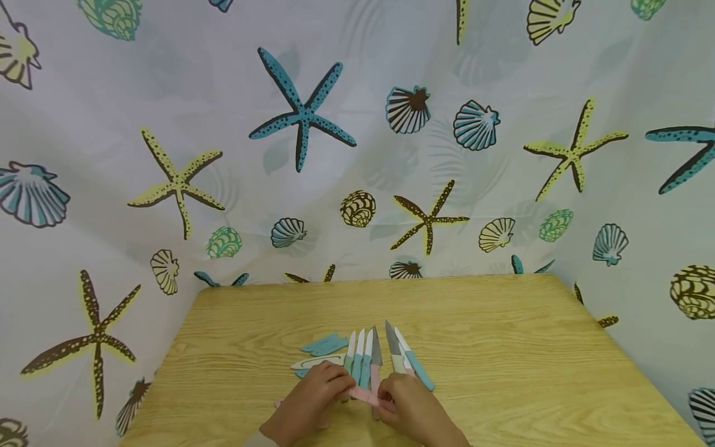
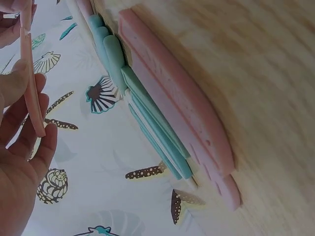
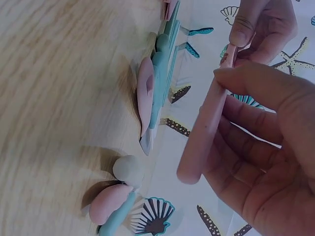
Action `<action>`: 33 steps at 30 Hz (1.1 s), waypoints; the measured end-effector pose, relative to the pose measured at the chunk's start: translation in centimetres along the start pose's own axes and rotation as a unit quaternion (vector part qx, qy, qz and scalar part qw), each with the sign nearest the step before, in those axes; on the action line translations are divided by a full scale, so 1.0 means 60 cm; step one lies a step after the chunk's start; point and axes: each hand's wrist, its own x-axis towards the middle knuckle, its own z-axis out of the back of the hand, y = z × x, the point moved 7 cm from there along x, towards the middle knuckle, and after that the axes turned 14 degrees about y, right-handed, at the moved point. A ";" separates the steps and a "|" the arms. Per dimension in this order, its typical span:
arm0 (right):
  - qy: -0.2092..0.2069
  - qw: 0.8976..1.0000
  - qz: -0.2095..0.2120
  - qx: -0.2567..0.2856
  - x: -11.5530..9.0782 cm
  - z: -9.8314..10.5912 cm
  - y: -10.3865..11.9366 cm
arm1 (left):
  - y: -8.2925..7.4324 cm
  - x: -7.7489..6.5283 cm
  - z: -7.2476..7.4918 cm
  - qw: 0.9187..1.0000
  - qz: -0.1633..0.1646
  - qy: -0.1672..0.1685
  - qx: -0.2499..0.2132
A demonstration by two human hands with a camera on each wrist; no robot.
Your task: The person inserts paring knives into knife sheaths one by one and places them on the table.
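Observation:
Both hands hold one pink knife point(image 1: 363, 395) in a pink sheath, above the table's near part. My left hand point(image 1: 313, 397) pinches the pink sheath point(image 2: 32, 98) between thumb and fingers. Curled around the pink handle point(image 3: 199, 137) is my right hand point(image 1: 410, 403), its thumb close to where handle and sheath meet. The blade is hidden. Beyond the hands lie several knives with bare blades: a row with green, blue and pink handles point(image 1: 365, 372), and to its right a small group including a blue-handled knife point(image 1: 420, 370).
Blue sheaths point(image 1: 326, 344) and a pale sheath point(image 1: 318, 361) lie left of the knives. Another pink sheath point(image 2: 182, 93) rests on the wooden table point(image 1: 503, 347) beside the left hand. A patterned curtain point(image 1: 357, 155) with shells and starfish surrounds the table's back and sides.

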 end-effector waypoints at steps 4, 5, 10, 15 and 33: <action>-0.007 1.000 -0.023 0.020 -0.003 0.011 -0.010 | 0.011 0.002 0.013 0.999 0.022 -0.035 0.005; -0.011 0.999 -0.030 0.028 -0.004 0.015 -0.015 | 0.016 0.003 0.017 0.999 0.030 -0.042 0.007; -0.051 0.993 -0.085 0.061 -0.015 0.035 -0.061 | 0.043 0.007 0.035 0.996 0.053 -0.058 0.032; -0.101 0.976 -0.172 0.087 -0.042 0.050 -0.119 | 0.071 0.002 0.036 0.994 0.083 -0.051 0.042; -0.093 0.932 -0.319 0.144 -0.101 0.027 -0.205 | 0.148 0.013 0.020 0.981 0.193 -0.013 0.033</action>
